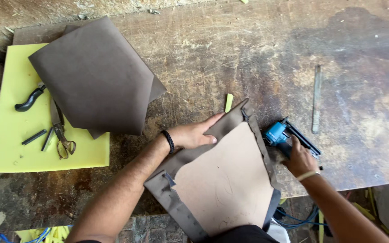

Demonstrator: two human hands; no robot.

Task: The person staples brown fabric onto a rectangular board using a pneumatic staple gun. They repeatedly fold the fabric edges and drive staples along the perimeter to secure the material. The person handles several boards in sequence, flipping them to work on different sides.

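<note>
Head view shows the left hand [194, 135] spread flat on a fabric-wrapped board [223, 180] at lower centre, while the right hand [299, 159] clamps a blue staple gun [289, 135] against its right edge. Brown fabric folds over tan backing (edges already tacked). If the fold slackens, it may pucker, or a staple may miss.

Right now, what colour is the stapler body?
Blue, with a black magazine: stapler under the right hand, head view.
</note>
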